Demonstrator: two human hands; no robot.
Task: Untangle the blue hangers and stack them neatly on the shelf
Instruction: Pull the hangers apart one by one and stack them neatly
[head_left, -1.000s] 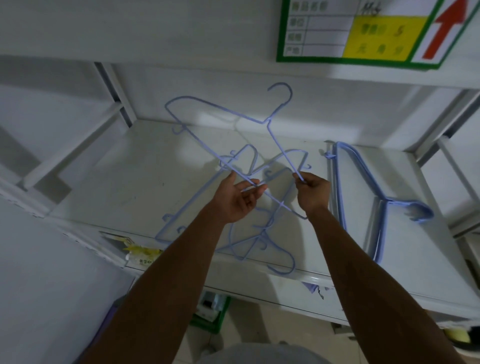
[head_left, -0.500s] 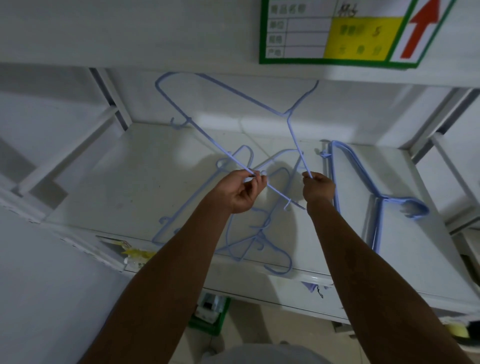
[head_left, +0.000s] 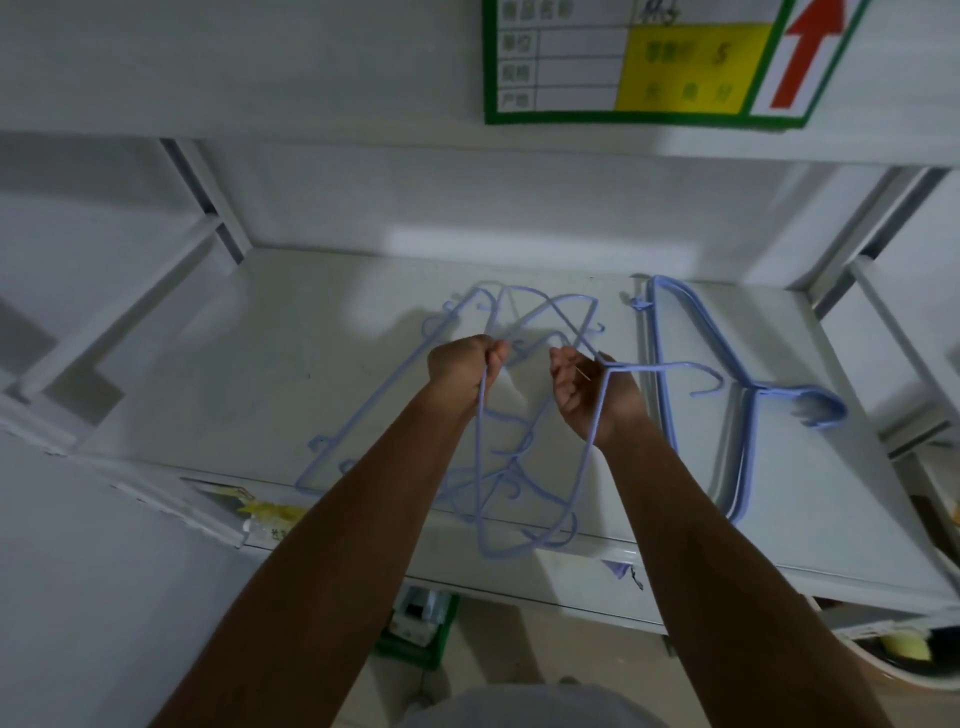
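Right, we're mid-untangle; our left hand (head_left: 466, 368) is fisted round one wire of a hanger (head_left: 587, 467), our right hand (head_left: 589, 391) is curled on the same hanger just under its neck; both closed tight on wire, no slack fingers visible.

The held hanger hangs down toward 6 o'clock between our forearms; its hook (head_left: 709, 382) pokes out to 3 o'clock past the right wrist, toward the stack (head_left: 675, 395); whether it has fully cleared the rest we cannot tell, since the wires cross below our hands.

The tangle (head_left: 498, 467) lies on the shelf (head_left: 260, 364) at centre, under and beyond both hands, running from 12 o'clock down to the front lip at 6; a few hooks overhang that edge; how many hangers are in it we cannot count.

The stack sits at 3 o'clock, flat on the shelf, hooks together at the far right; well apart from the tangle's main body, just beside our right wrist.

Above, at 1 o'clock, a label (head_left: 639, 62) with a red arrow is fixed to the upper shelf edge.

Judgement: step in hand is freeing one hanger; several left, so task is roughly part-way.

Next move likely needs: lift clear of crossing wires, rotate flat, align hook with the stack's hooks, lay on top; risk is a small side hook snagging and dragging the tangle off the front lip.
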